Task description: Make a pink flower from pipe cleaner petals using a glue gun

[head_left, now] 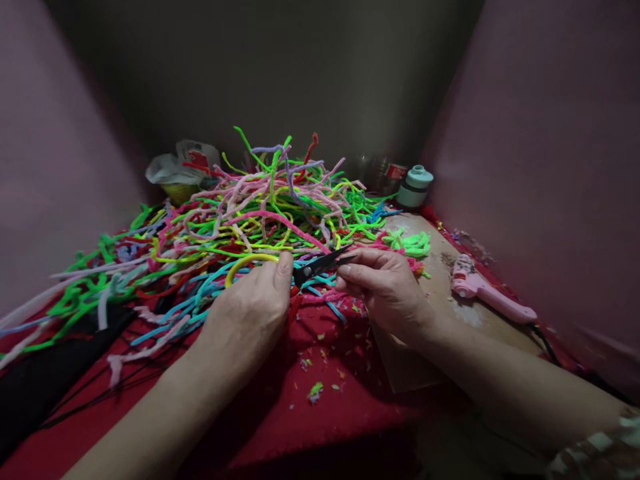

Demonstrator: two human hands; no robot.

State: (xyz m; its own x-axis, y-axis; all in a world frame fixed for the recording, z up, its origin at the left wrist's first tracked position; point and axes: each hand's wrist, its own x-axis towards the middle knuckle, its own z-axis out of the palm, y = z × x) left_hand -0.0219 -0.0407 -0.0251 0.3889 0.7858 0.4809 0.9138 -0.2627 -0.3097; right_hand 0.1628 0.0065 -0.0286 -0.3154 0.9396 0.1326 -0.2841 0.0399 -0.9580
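Observation:
My left hand (255, 297) is closed around a pair of scissors (310, 269) with black blades and a yellow handle loop. The blades point right and stand slightly apart. At their tips, my right hand (387, 283) is closed in a pinch; whatever lies between its thumb and fingers is too small and hidden to make out. Just behind both hands spreads a big tangled heap of fuzzy pipe cleaners (260, 193) in pink, green, yellow, blue and red. One bright pink pipe cleaner (280, 221) runs down toward the blades.
Right of my hands, a pink glue gun (487, 293) lies on a stained cardboard sheet (440, 267), near a bundle of green pieces (409, 243). A teal-capped bottle (415, 187) and a plastic bag (173, 168) stand behind. Clippings (316, 390) dot the red cloth (330, 420).

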